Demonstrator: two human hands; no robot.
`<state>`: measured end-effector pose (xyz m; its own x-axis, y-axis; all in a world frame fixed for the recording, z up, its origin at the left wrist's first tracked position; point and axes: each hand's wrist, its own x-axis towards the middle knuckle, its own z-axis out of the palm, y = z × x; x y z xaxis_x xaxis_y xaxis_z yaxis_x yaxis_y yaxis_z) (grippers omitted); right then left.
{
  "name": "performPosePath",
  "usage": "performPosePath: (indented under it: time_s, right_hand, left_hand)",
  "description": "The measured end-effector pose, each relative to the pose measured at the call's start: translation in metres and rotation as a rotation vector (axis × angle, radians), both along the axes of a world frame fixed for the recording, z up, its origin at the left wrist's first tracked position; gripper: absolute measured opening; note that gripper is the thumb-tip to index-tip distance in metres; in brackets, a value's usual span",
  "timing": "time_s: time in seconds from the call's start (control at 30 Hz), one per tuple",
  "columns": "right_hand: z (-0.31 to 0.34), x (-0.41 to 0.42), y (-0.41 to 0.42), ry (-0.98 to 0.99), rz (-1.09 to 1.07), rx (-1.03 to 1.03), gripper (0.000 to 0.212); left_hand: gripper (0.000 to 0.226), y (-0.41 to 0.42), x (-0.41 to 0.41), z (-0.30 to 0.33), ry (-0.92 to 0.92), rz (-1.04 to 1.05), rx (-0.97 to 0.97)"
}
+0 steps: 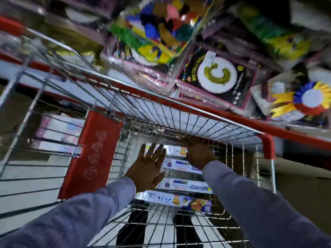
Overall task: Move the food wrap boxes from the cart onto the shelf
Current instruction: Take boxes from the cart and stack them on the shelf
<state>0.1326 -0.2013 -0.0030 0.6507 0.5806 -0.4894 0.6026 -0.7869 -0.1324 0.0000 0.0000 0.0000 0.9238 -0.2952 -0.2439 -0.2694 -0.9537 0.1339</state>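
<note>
Both hands reach down into the wire cart [179,111] at the centre of the frame. From there, taking things by size: the cart fills the lower and left parts of the picture, its red child-seat flap [93,154] standing left of centre, and behind its far rim, across the upper right, runs the red-edged shelf [268,127] loaded with party goods, among them a packet with a gold letter G [217,73] and a rosette [309,99] at the right edge. Four food wrap boxes [186,185] lie flat on the cart floor, stacked up the frame in a row from lower centre. The left hand [146,167] hovers over their left ends, fingers spread and holding nothing. The right hand [198,153] is curled over the farthest box [176,151], near the cart's far wall; motion blur hides whether it has actually closed on it. The likely trouble is that a long box gripped near one end may tip and catch on the wire mesh as it rises, and the crowded shelf leaves little obvious room to set it down.
</note>
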Motion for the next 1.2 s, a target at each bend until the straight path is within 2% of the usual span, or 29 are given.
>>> performPosePath:
  time_s: [0.2,0.3,0.57,0.73,0.87,1.0,1.2]
  right_hand:
    - [-0.047,0.016,0.014,0.148,0.138,-0.132,0.062]
    - [-0.057,0.022,0.015,0.148,0.185,-0.155,0.057]
    - [-0.05,0.029,0.008,0.007,0.082,-0.015,0.057]
    - [-0.003,0.026,0.001,-0.058,0.06,0.118,0.052]
    - [0.065,0.029,0.007,-0.022,0.038,0.181,0.045]
    - [0.154,0.038,0.012,-0.077,0.079,0.298,0.04]
    - [0.321,0.054,0.021,-0.124,0.112,0.376,0.048]
  left_hand:
    - [0.056,-0.004,0.017,-0.058,0.138,-0.12,-0.026]
    - [0.056,-0.012,0.02,-0.073,0.156,-0.179,-0.037]
    - [0.063,-0.044,0.035,-0.09,0.166,-0.141,-0.012]
    - [0.048,-0.049,0.042,-0.076,0.167,-0.013,-0.102]
    - [0.052,-0.038,0.04,-0.028,0.145,-0.013,-0.15]
    - [0.061,-0.021,0.045,0.076,0.045,-0.044,-0.16]
    - [0.062,0.006,0.05,0.25,-0.239,-0.021,-0.217]
